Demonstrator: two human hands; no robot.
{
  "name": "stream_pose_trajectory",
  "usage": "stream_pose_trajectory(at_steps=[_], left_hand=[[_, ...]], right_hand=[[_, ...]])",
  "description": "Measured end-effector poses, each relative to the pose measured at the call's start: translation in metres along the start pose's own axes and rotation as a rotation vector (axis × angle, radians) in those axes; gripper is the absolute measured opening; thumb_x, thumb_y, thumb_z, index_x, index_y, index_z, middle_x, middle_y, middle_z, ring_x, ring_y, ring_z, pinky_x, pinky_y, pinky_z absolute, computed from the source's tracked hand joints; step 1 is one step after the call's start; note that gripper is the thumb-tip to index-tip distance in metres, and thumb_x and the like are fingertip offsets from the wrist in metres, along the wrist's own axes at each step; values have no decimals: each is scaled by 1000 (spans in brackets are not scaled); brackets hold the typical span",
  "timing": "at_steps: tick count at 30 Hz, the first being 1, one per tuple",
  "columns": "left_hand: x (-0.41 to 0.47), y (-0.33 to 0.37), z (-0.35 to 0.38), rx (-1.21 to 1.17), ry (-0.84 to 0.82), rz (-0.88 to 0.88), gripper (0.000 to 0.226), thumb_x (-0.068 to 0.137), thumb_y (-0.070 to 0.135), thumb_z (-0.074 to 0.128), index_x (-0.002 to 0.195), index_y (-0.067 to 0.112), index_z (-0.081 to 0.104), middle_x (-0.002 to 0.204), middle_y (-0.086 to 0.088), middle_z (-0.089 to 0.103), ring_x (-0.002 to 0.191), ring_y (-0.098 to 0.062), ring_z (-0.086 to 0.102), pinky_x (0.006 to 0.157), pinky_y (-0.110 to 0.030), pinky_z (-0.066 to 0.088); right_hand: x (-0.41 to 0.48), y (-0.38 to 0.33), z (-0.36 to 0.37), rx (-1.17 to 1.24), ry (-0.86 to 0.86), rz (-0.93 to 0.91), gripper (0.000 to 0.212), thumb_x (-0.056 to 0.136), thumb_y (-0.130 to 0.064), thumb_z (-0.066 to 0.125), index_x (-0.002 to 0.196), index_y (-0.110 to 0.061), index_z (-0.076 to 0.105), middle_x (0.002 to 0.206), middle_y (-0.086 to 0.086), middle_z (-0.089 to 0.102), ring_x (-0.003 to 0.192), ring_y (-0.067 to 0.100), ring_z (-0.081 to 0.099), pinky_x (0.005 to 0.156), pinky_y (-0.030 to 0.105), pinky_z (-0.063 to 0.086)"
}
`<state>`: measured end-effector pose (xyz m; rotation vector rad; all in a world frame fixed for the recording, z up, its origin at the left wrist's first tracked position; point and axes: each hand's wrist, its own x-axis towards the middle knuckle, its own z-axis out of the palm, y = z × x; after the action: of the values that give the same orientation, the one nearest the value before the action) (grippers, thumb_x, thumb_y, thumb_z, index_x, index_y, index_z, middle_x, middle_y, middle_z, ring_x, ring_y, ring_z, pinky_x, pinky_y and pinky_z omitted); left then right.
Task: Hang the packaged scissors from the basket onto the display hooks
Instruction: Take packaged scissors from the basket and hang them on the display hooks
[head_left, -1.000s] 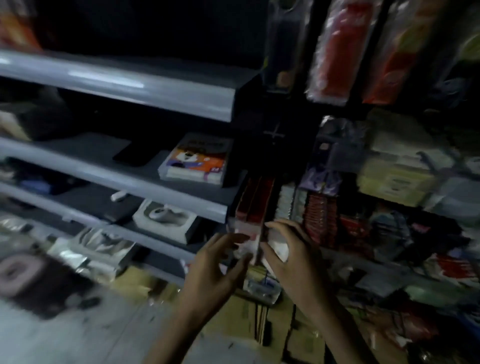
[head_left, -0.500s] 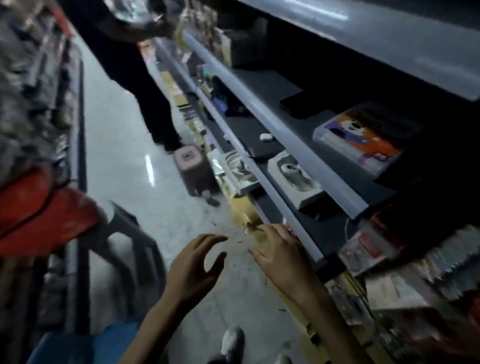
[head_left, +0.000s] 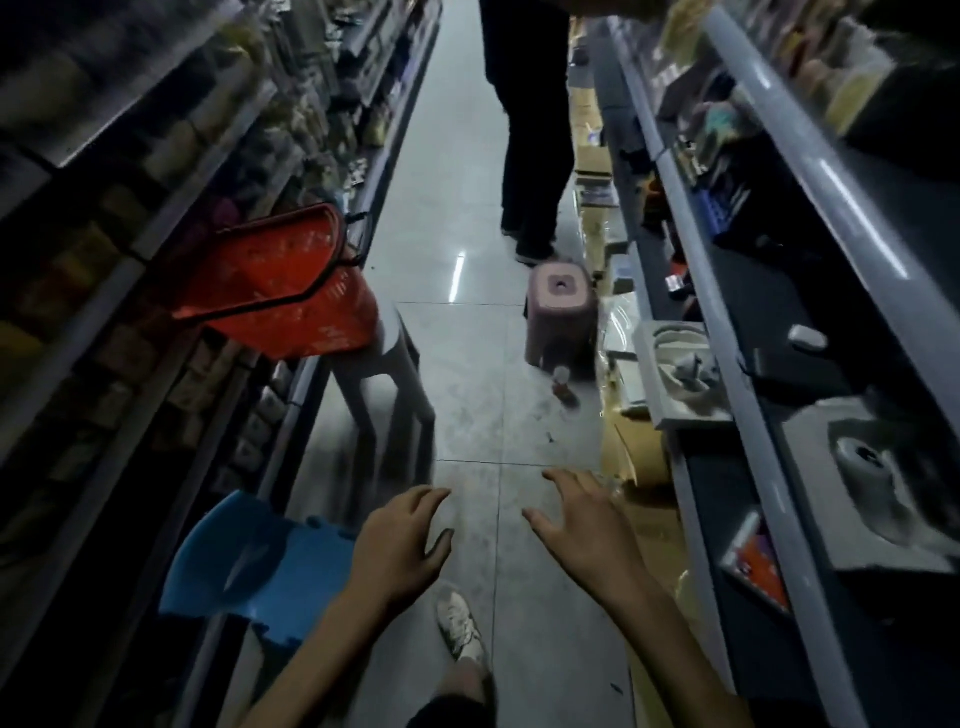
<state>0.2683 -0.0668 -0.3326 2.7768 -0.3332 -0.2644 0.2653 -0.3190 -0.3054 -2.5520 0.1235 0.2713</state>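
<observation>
narrow shop aisle with shelves on both sides. the red basket sits on a grey stool at left, probably for easy reach; packaged scissors cannot be seen in it. left hand and right hand hang apart, fingers spread, empty.

We find the red plastic mesh basket on a tall grey plastic stool at the left, against the left shelving. Nearer on that side stands a blue plastic chair. A low pink plastic stool stands farther right, beside the grey metal shelves, with a person in dark trousers behind it.
</observation>
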Motion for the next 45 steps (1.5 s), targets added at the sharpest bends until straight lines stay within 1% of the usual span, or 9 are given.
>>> stream_pose_trajectory(at_steps=[4, 8, 14, 24, 31, 36, 39, 41, 45], left_hand=[[37, -51, -18, -8, 18, -112, 60, 90, 55, 47, 138, 24, 65, 129, 1, 69, 105, -25, 71, 80, -41, 59], [72, -96, -39, -66, 63, -206, 53, 91, 47, 59, 139, 24, 64, 130, 0, 68, 109, -27, 70, 84, -43, 60], [124, -152, -63, -167, 64, -329, 52, 98, 45, 56, 147, 26, 56, 142, 4, 60, 123, -21, 63, 99, -40, 54], [247, -237, -95, -160, 108, -535, 48, 103, 42, 54, 149, 28, 51, 144, 6, 57, 129, -18, 57, 105, -37, 46], [342, -290, -118, -93, 112, -730, 50, 103, 42, 54, 150, 24, 50, 143, -1, 59, 132, -25, 57, 107, -42, 44], [390, -327, -131, -39, -3, -792, 57, 102, 49, 53, 153, 27, 43, 144, -3, 56, 132, -28, 54, 107, -44, 43], [414, -355, -133, -43, -70, -793, 61, 100, 50, 54, 154, 27, 39, 147, -4, 52, 138, -28, 48, 111, -45, 38], [426, -371, -134, -33, -107, -768, 70, 101, 53, 53, 161, 28, 29, 155, -7, 43, 146, -29, 38, 120, -47, 29], [443, -407, -133, 30, -184, -684, 74, 103, 63, 42, 165, 29, 23, 168, -14, 27, 158, -30, 18, 128, -57, 11]], right_hand=[[70, -50, 13, -56, -62, -76, 56, 96, -53, 60, 145, -28, 50, 143, -5, 54, 131, 17, 52, 109, 36, 45], [131, -94, 24, -126, -124, -155, 54, 98, -50, 58, 146, -27, 50, 145, -5, 53, 131, 17, 53, 107, 33, 44], [207, -149, 38, -110, -200, -204, 51, 99, -47, 59, 145, -26, 52, 144, -4, 54, 130, 16, 54, 107, 32, 45], [372, -210, 68, -93, -312, -324, 42, 99, -42, 60, 138, -27, 56, 135, -4, 59, 123, 16, 58, 99, 30, 47], [493, -263, 107, -211, -509, -492, 41, 97, -41, 57, 134, -24, 57, 127, 3, 61, 115, 23, 61, 91, 36, 50], [564, -298, 130, -348, -484, -644, 34, 86, -33, 61, 117, -19, 62, 112, 10, 64, 102, 34, 63, 79, 40, 51], [604, -318, 148, -432, -416, -722, 44, 68, -24, 78, 109, -14, 66, 101, 13, 65, 89, 38, 64, 68, 40, 52], [623, -334, 156, -482, -406, -810, 60, 66, -23, 81, 123, -12, 65, 107, 14, 63, 93, 37, 62, 72, 41, 52], [654, -357, 177, -591, -400, -898, 63, 73, -32, 80, 130, -12, 63, 124, 18, 60, 117, 41, 56, 96, 48, 50]])
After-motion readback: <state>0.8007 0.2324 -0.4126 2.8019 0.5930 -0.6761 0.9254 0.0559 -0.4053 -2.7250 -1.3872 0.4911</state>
